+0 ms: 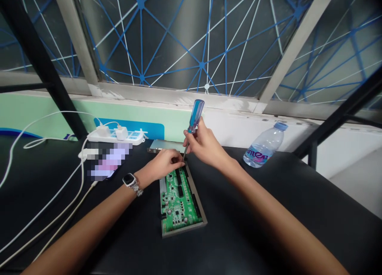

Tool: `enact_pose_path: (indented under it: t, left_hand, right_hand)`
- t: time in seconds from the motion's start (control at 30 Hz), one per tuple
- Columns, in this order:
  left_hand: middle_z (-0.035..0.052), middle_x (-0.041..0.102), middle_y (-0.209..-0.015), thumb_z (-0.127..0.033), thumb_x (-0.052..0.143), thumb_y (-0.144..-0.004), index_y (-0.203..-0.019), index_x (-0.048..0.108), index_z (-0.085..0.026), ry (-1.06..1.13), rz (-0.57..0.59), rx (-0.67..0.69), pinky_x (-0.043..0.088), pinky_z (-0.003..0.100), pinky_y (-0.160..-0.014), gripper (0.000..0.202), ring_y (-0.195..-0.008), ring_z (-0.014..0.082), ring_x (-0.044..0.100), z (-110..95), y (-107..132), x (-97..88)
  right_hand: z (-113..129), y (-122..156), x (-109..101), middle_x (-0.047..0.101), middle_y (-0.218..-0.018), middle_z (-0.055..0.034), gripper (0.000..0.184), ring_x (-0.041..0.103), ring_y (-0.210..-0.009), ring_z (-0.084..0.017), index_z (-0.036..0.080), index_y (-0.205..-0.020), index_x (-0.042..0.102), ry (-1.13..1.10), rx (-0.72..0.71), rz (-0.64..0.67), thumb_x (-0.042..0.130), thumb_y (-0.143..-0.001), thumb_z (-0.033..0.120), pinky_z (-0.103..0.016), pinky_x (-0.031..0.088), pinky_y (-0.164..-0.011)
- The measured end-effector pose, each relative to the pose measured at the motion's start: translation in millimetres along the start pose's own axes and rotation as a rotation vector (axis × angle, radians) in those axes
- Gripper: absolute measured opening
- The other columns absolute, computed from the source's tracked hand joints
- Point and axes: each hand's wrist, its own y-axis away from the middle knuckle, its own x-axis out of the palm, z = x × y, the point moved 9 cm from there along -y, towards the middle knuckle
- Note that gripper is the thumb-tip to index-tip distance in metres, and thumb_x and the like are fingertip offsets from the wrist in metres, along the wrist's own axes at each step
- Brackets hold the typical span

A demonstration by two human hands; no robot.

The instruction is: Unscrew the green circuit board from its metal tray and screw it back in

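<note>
My right hand grips a screwdriver with a clear blue handle, held nearly upright and leaning a little. Its thin shaft points down to the far end of a green circuit board, which sits in a shallow metal tray. My left hand, with a watch on the wrist, is over that same far end. Its thumb and fingers are pinched together right by the screwdriver's tip. Whatever lies between them is too small to make out. Behind the board, a flat metal cover is partly hidden by my hands.
A water bottle stands tilted in view at the right. On the left are a white power strip, a blurred-out phone and several white cables across the black table. Dark metal bars slant at both sides.
</note>
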Motion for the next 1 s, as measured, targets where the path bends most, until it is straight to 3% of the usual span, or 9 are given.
enact_pose_path:
  t: [0.13, 0.57, 0.7, 0.83, 1.0]
  left_hand:
    - [0.0068, 0.066, -0.092, -0.03, 0.063, -0.088, -0.086, 0.072, -0.018, -0.044, -0.12, 0.045, 0.047, 0.034, -0.084, 0.015, -0.09, 0.0218, 0.062, 2.2, 6.5, -0.8]
    - [0.0057, 0.065, -0.09, -0.03, 0.063, -0.089, -0.085, 0.071, -0.019, -0.067, -0.12, 0.018, 0.047, 0.033, -0.081, 0.015, -0.091, 0.0222, 0.062, 6.8, 9.3, 6.0]
    - [0.0052, 0.065, -0.091, -0.031, 0.064, -0.087, -0.09, 0.066, -0.017, -0.039, -0.187, 0.008, 0.048, 0.034, -0.079, 0.014, -0.087, 0.0209, 0.063, 2.7, 10.1, 0.2]
    - [0.0038, 0.069, -0.089, -0.029, 0.064, -0.088, -0.093, 0.063, -0.017, 0.096, -0.287, 0.004, 0.049, 0.032, -0.077, 0.013, -0.082, 0.0189, 0.065, -2.8, 9.1, -6.6]
    - [0.0056, 0.072, -0.092, -0.024, 0.064, -0.087, -0.095, 0.063, -0.016, 0.386, -0.343, -0.033, 0.053, 0.032, -0.082, 0.012, -0.085, 0.0197, 0.069, 3.0, 6.5, -0.7]
  right_hand:
    - [-8.7, 2.8, 4.1, 0.065, -0.067, 0.0032, 0.016, 0.059, -0.044, -0.014, 0.024, -0.103, 0.041, -0.044, 0.009, 0.007, 0.051, -0.092, 0.031, -0.027, 0.046, -0.043]
    - [-15.2, 2.6, 6.7, 0.065, -0.066, 0.0033, 0.015, 0.059, -0.044, -0.015, 0.025, -0.102, 0.041, -0.044, 0.024, 0.021, 0.05, -0.092, 0.031, -0.029, 0.047, -0.044]
    - [-12.2, 2.7, 10.3, 0.065, -0.067, 0.0022, 0.015, 0.06, -0.049, -0.016, 0.024, -0.104, 0.042, -0.009, -0.006, 0.031, 0.05, -0.093, 0.03, -0.029, 0.046, -0.048]
    - [-11.4, 2.4, 13.6, 0.064, -0.065, 0.0016, 0.017, 0.061, -0.054, -0.018, 0.024, -0.107, 0.043, 0.065, -0.023, 0.033, 0.049, -0.093, 0.03, -0.03, 0.045, -0.052]
    - [-13.6, 2.8, 13.4, 0.062, -0.063, 0.0019, 0.02, 0.061, -0.055, -0.019, 0.023, -0.111, 0.041, 0.118, -0.018, 0.025, 0.048, -0.094, 0.031, -0.03, 0.044, -0.054]
